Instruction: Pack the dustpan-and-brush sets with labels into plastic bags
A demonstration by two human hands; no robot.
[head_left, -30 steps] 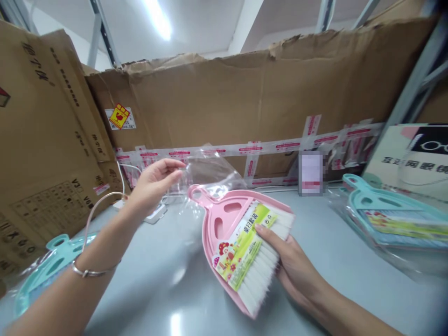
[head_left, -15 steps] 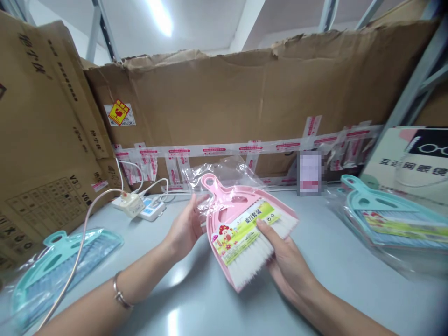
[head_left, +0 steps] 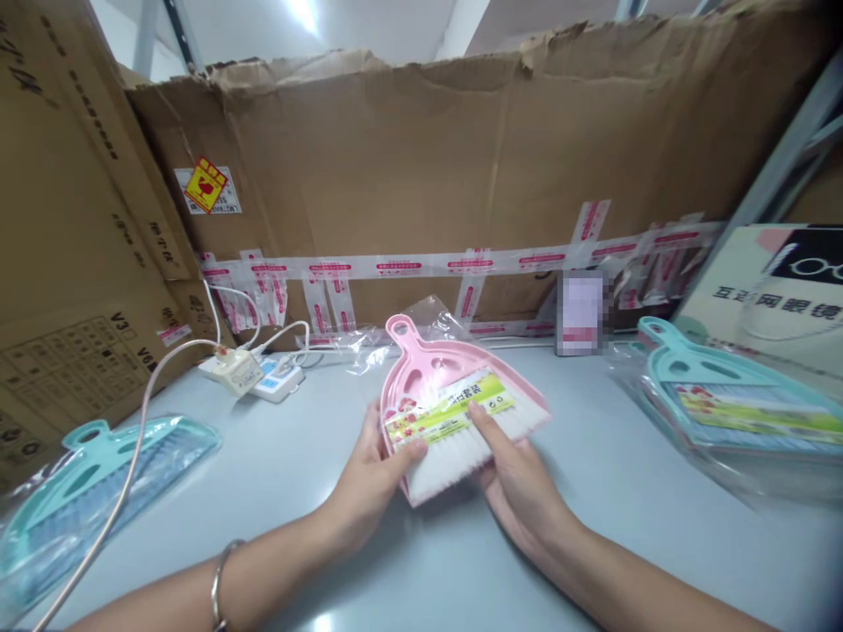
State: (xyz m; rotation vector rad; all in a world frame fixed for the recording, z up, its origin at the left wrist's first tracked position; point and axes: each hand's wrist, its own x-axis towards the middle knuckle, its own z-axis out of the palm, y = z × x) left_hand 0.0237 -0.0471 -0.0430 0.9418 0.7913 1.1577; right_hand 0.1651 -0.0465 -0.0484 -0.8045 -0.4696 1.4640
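Note:
Between my hands is a pink dustpan (head_left: 431, 358) with a white-bristled brush (head_left: 448, 465) lying in it, under a printed label band (head_left: 454, 408). Clear plastic wrap (head_left: 428, 318) sticks out behind its handle. My left hand (head_left: 375, 470) grips the pan's left edge, thumb on top of the brush. On the right, my right hand (head_left: 520, 478) pinches the lower right part, with the thumb pressed on the label. The fingers beneath the pan are partly hidden. The set is tilted, handle pointing away from me, above the table.
Bagged turquoise dustpan sets lie at left (head_left: 111, 474) and at right (head_left: 744, 395). A charger and power strip (head_left: 277, 379) with cables stand at the back left; one cable crosses the left set. Large cardboard boxes (head_left: 395, 158) wall the grey table (head_left: 277, 491). A blurred phone-like object (head_left: 580, 314) leans at the back.
My left hand has moved from the plastic near the handle to grip the pan's left edge. The pan has turned slightly, and the camera view has shifted.

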